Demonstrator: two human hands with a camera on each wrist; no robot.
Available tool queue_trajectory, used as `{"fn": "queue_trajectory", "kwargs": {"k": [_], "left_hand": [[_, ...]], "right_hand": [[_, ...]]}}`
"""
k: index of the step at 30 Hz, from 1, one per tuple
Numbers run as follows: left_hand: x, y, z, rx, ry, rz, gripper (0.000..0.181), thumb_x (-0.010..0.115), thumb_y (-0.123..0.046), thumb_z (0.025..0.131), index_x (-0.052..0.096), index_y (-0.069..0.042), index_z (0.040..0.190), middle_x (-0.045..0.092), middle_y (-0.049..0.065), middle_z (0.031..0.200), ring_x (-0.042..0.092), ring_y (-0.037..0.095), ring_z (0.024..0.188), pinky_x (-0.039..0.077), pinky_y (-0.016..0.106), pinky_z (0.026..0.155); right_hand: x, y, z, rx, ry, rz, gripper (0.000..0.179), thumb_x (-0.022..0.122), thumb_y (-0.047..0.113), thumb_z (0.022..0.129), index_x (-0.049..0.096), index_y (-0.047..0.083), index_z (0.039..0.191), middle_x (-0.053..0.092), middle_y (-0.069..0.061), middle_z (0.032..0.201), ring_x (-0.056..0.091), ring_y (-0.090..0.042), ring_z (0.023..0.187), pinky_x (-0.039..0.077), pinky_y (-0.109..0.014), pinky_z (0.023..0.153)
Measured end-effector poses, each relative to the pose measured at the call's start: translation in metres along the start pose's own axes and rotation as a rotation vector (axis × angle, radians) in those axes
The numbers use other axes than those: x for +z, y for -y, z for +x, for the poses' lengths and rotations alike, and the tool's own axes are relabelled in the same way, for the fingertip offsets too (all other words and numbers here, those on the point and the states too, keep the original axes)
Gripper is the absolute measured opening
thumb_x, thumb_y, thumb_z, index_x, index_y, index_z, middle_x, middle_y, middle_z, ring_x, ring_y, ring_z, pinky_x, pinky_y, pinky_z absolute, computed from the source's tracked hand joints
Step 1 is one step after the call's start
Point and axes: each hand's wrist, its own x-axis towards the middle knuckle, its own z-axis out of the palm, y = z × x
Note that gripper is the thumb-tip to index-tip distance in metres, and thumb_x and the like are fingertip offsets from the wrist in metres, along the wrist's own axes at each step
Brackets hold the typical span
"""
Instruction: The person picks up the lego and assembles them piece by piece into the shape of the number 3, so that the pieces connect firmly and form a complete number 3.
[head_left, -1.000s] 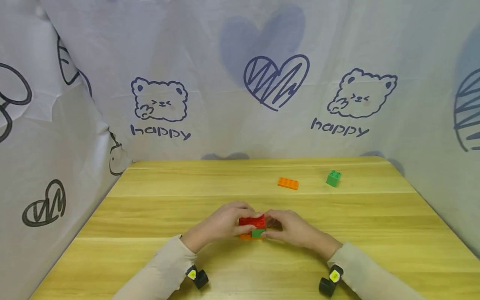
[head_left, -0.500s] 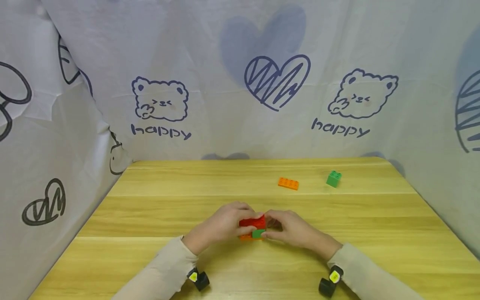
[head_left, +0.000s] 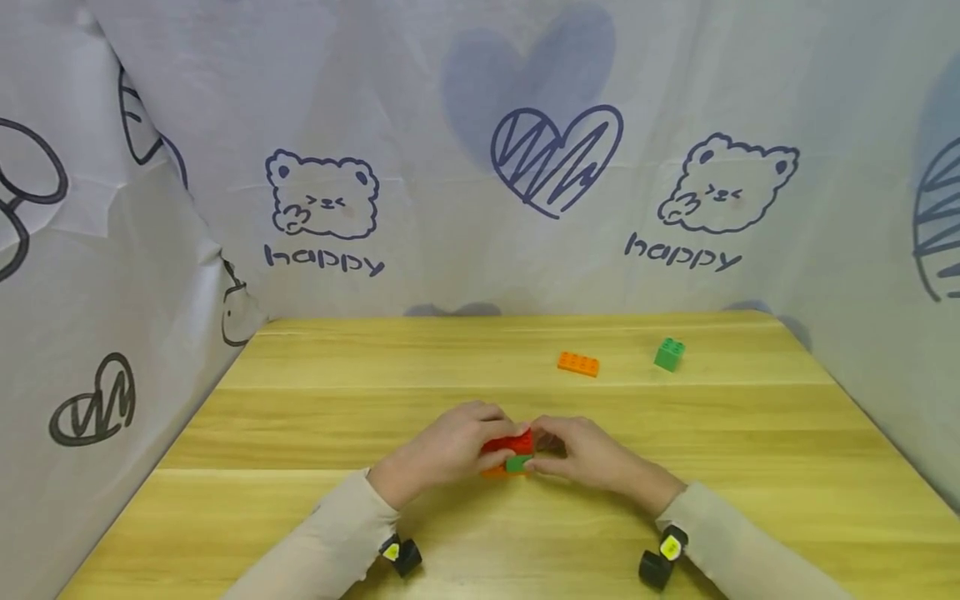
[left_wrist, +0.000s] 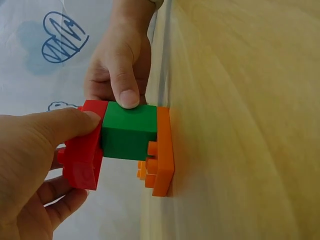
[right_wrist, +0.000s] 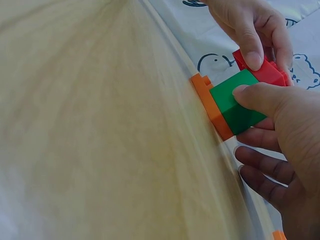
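Observation:
Between the two hands stands a small stack: a red brick (left_wrist: 82,162) on top, a green brick (left_wrist: 129,131) under it, and a flat orange brick (left_wrist: 165,160) with studs at the bottom, close over the table. My left hand (head_left: 453,446) grips the red brick, thumb on the near side and fingers behind. From the other side, my right hand (head_left: 588,454) pinches the green brick; its thumb lies on the green face in the right wrist view. The green brick covers only one end of the orange one, and bare studs show beside it.
Farther back on the wooden table (head_left: 315,408) lie another flat orange brick (head_left: 578,364) and, to its right, a second green brick (head_left: 669,356). White cloth (head_left: 450,242) with bear and heart drawings hangs behind and along the sides.

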Motion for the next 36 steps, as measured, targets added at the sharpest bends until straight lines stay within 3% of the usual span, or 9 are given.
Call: {"fn": "queue_trajectory", "kwargs": {"k": [7, 13, 20, 28, 36], "left_hand": [[0.003, 0.005, 0.001, 0.024, -0.018, -0.041, 0.034, 0.074, -0.02, 0.089, 0.07, -0.009, 0.121, 0.068, 0.003, 0.103, 0.062, 0.015, 0.09, 0.052, 0.024, 0.079], [0.007, 0.01, 0.002, 0.014, -0.037, -0.093, 0.038, 0.076, -0.022, 0.088, 0.069, -0.01, 0.123, 0.069, 0.002, 0.105, 0.063, 0.015, 0.092, 0.051, 0.023, 0.079], [0.009, 0.013, -0.001, -0.077, -0.016, -0.173, 0.041, 0.076, -0.025, 0.088, 0.068, -0.011, 0.126, 0.07, 0.001, 0.108, 0.062, 0.013, 0.094, 0.051, 0.022, 0.077], [0.01, 0.012, -0.009, -0.18, 0.007, -0.209, 0.045, 0.072, -0.034, 0.09, 0.067, -0.009, 0.127, 0.069, 0.0, 0.112, 0.062, 0.013, 0.098, 0.051, 0.027, 0.083], [0.015, 0.012, -0.016, -0.242, -0.048, -0.298, 0.045, 0.07, -0.037, 0.09, 0.068, -0.008, 0.124, 0.07, 0.002, 0.109, 0.063, 0.012, 0.094, 0.054, 0.026, 0.078]], "right_hand": [[-0.004, -0.002, -0.002, -0.013, -0.018, -0.022, 0.043, 0.066, 0.046, 0.091, 0.059, 0.024, 0.127, 0.066, 0.012, 0.111, 0.063, -0.007, 0.1, 0.052, -0.029, 0.086], [-0.006, 0.0, -0.004, -0.05, -0.087, -0.04, 0.037, 0.063, 0.043, 0.094, 0.061, 0.023, 0.125, 0.066, 0.012, 0.112, 0.064, -0.009, 0.098, 0.054, -0.03, 0.084], [-0.008, 0.003, -0.001, -0.069, -0.096, -0.032, 0.031, 0.064, 0.041, 0.094, 0.064, 0.022, 0.12, 0.066, 0.011, 0.11, 0.065, -0.009, 0.094, 0.055, -0.027, 0.078], [-0.006, 0.002, 0.0, -0.054, -0.081, -0.05, 0.029, 0.063, 0.043, 0.094, 0.065, 0.024, 0.116, 0.066, 0.013, 0.105, 0.064, -0.007, 0.091, 0.055, -0.027, 0.075], [-0.008, 0.004, 0.0, -0.066, -0.079, -0.077, 0.03, 0.062, 0.043, 0.095, 0.065, 0.021, 0.116, 0.066, 0.011, 0.105, 0.066, -0.011, 0.092, 0.056, -0.03, 0.078]]}}
